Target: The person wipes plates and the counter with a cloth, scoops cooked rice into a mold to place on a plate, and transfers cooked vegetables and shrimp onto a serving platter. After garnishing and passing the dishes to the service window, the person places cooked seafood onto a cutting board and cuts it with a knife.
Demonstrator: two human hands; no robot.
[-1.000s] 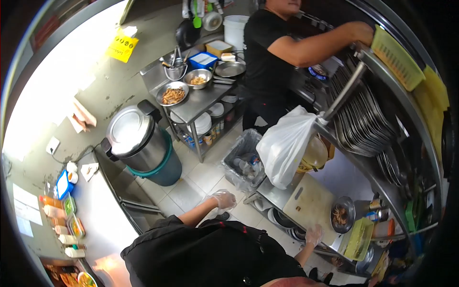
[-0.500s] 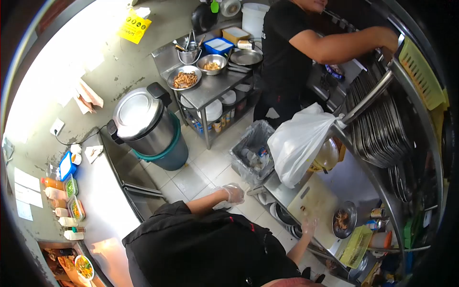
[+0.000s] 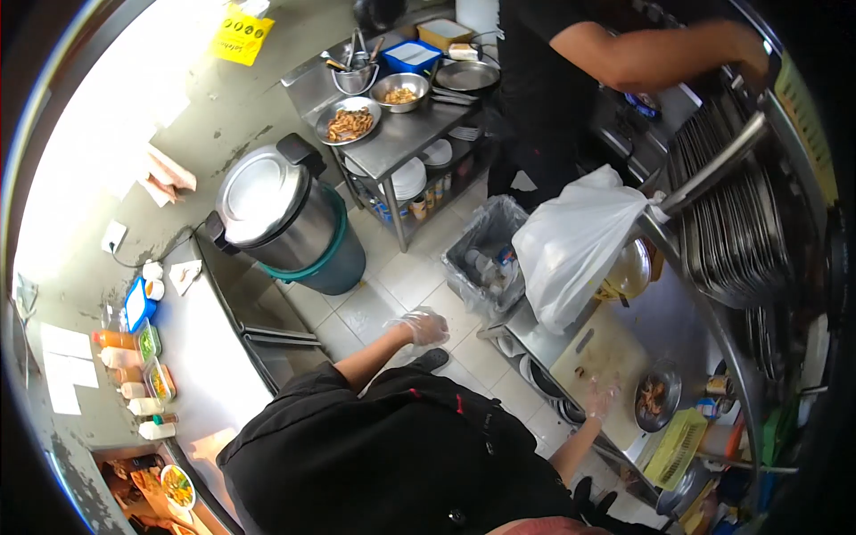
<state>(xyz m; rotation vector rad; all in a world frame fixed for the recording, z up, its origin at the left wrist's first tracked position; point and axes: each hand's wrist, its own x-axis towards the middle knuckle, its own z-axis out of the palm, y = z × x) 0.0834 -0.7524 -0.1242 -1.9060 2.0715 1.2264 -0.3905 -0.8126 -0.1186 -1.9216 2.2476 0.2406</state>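
My left hand (image 3: 426, 327), in a clear plastic glove, hangs over the tiled floor with its fingers curled in; nothing shows in it. Over the near edge of a pale cutting board (image 3: 580, 361), my gloved right hand (image 3: 602, 399) is open, its fingers apart. Small brown pieces (image 3: 580, 372) lie on the board just beyond that hand. A metal bowl (image 3: 658, 395) with browned food stands right of it, and a yellow-green basket (image 3: 675, 448) is nearer me.
A co-worker (image 3: 553, 98) reaches toward the rack at the upper right. A white bag (image 3: 575, 250) hangs above the counter beside a lined bin (image 3: 486, 259). A large steel cooker (image 3: 267, 201) stands left, past a long counter (image 3: 209, 339). Bowls of food (image 3: 349, 122) sit on the back table.
Brown pieces have appeared on the board since the earliest frame. My right hand has moved onto the board's edge and its fingers have spread. The co-worker's arm has shifted, and the view has turned slightly.
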